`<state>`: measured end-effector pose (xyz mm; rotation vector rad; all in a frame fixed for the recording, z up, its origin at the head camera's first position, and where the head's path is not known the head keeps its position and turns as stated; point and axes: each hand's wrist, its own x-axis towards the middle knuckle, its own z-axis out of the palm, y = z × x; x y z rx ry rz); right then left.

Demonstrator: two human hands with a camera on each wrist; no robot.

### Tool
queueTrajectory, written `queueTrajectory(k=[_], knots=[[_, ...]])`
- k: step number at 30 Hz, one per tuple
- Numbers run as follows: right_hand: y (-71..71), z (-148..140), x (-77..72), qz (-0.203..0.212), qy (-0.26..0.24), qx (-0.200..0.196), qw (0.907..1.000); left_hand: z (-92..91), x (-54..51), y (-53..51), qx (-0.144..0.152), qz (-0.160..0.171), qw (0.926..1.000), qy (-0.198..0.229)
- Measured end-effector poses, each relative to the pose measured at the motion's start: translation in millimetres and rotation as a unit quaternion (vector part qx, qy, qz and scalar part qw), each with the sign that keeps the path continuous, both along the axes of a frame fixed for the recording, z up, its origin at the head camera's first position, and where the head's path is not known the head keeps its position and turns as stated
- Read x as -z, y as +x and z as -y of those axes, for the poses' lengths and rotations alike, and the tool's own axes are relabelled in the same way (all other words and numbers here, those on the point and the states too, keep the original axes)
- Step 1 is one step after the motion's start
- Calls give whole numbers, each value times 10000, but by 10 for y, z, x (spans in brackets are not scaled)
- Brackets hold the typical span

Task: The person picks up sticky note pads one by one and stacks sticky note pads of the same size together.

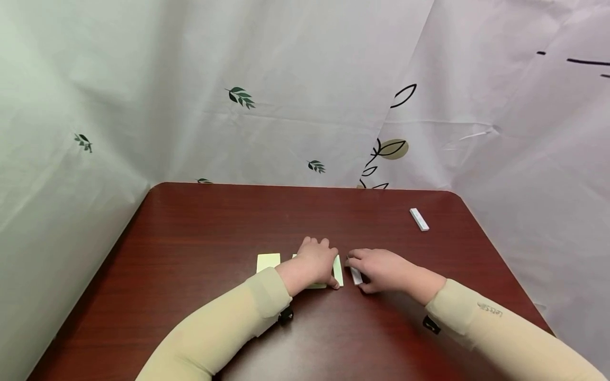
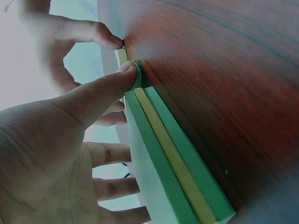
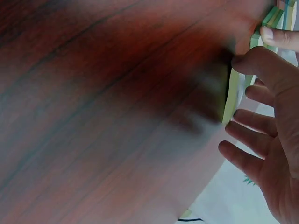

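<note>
My left hand (image 1: 312, 263) pinches a narrow pale green strip (image 1: 338, 271), thumb at its near end and fingers toward the far end. Partly under that hand lies a larger flat slab, its layered green and yellow edges (image 2: 161, 151) showing in the left wrist view. To its left is a pale yellow slab (image 1: 268, 261), partly hidden by the forearm. Just right of the green strip, my right hand (image 1: 381, 269) holds a narrow whitish strip (image 1: 356, 276) by its ends. In the right wrist view that strip's edge (image 3: 230, 98) looks yellow-green. A small gap separates the two strips.
Another narrow white strip (image 1: 419, 219) lies apart toward the back right of the brown table (image 1: 214, 222). Pale printed sheeting (image 1: 286, 106) hangs behind the table and along both sides.
</note>
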<state>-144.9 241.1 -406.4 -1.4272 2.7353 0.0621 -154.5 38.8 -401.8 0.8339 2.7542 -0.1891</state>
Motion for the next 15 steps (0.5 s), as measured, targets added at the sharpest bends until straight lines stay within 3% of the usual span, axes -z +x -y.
queueTrajectory(k=[8, 15], knots=[[14, 20, 56, -327, -230, -83, 9992, 3, -7, 1, 2, 32, 10000, 0], [19, -28, 80, -297, -375, 61, 9988, -4, -8, -1, 25, -66, 9999, 137]])
